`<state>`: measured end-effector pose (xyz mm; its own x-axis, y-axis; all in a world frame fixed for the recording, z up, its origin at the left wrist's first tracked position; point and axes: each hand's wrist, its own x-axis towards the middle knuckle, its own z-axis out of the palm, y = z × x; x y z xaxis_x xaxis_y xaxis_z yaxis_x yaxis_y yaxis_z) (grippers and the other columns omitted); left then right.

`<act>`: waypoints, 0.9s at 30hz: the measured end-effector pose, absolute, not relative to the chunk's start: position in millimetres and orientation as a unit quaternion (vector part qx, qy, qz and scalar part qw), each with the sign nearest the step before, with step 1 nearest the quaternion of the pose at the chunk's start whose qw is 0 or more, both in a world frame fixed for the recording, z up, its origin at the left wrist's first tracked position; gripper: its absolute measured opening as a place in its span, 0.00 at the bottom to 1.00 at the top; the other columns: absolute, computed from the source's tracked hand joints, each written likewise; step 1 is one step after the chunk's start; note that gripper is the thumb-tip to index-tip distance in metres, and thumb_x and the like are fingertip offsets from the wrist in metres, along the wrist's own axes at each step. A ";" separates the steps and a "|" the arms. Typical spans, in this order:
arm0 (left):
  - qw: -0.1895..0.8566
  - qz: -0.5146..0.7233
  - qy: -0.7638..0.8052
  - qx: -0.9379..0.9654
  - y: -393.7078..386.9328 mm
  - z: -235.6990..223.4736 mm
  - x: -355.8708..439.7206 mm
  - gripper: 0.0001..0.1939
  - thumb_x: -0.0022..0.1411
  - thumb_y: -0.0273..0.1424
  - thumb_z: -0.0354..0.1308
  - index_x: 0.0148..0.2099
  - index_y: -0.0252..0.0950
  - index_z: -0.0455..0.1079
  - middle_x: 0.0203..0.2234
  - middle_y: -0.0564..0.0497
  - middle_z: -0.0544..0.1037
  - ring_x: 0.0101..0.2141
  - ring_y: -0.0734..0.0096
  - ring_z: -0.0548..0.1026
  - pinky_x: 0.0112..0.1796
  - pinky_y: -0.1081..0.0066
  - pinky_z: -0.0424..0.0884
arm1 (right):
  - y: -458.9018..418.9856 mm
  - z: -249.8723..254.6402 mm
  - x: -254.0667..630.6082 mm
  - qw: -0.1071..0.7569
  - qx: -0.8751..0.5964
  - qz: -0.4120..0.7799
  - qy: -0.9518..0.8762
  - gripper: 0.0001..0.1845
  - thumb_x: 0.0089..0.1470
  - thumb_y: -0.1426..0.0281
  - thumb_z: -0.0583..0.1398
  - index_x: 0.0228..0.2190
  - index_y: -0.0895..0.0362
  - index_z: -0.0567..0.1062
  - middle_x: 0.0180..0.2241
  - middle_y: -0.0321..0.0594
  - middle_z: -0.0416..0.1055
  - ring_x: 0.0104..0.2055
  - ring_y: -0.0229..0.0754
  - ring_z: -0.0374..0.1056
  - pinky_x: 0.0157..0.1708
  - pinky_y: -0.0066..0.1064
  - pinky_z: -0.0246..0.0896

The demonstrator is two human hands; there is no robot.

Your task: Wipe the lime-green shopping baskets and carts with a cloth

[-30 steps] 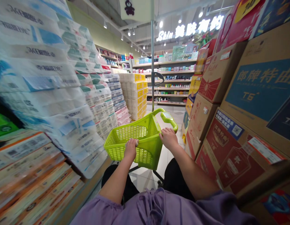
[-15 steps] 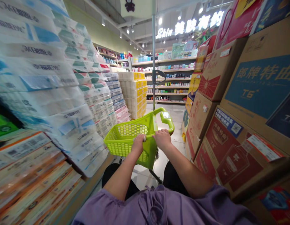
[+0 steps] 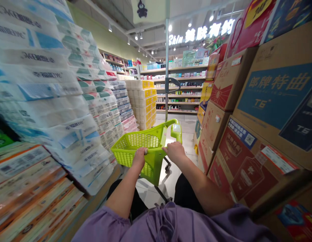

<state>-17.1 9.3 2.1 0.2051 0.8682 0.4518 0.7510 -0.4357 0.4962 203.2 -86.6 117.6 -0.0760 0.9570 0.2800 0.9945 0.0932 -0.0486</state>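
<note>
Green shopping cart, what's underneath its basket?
Below the green basket, a dark frame leg slants down over pale floor tiles, and a caster wheel shows beyond it. The left forearm and dark trousers cover part of that space; the basket hides the frame's top.

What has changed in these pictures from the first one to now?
The green cart has turned: its handle swung left in view, and a caster now shows. The right hand shifted slightly left. Both it and the left hand remain on the rim; stacked packs and boxes stay put.
</note>
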 end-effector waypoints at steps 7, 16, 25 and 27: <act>0.108 0.350 0.537 0.760 16.7 10.3 -37.9 0.18 0.57 0.23 0.47 0.48 0.35 0.70 0.49 0.44 0.74 0.54 0.61 0.68 0.58 0.56 0.60 | -104.0 107.9 172.8 0.172 -0.583 -0.080 -0.790 0.13 0.61 0.67 0.54 0.34 0.60 0.77 0.33 0.47 0.77 0.37 0.47 0.71 0.42 0.35 0.59; 0.144 0.392 0.483 0.770 0.0 26.2 -25.7 0.22 0.53 0.19 0.46 0.49 0.36 0.69 0.49 0.46 0.74 0.52 0.66 0.69 0.57 0.58 0.62 | -104.6 106.1 162.1 0.359 -0.350 -0.021 -0.865 0.13 0.57 0.74 0.54 0.44 0.57 0.73 0.41 0.44 0.75 0.45 0.44 0.69 0.49 0.35 0.62; 0.153 0.379 0.422 0.809 -16.5 61.5 -16.3 0.19 0.54 0.21 0.48 0.48 0.34 0.69 0.47 0.46 0.75 0.49 0.65 0.71 0.55 0.62 0.65 | -95.9 102.6 148.1 0.480 -0.212 0.043 -0.850 0.22 0.51 0.78 0.53 0.48 0.57 0.70 0.44 0.45 0.73 0.50 0.43 0.67 0.55 0.38 0.60; 0.152 0.369 0.408 0.821 -24.2 73.3 -12.5 0.20 0.53 0.20 0.46 0.48 0.34 0.70 0.48 0.46 0.75 0.50 0.65 0.71 0.56 0.62 0.64 | -92.5 102.3 146.8 0.474 -0.222 0.033 -0.851 0.24 0.51 0.78 0.53 0.51 0.57 0.68 0.47 0.45 0.71 0.52 0.43 0.65 0.55 0.38 0.59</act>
<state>-12.5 -24.2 73.3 0.3949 0.7821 0.4821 0.5575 -0.6211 0.5509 146.8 -92.5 102.3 -0.4520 0.4089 0.7928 0.3459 0.8996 -0.2668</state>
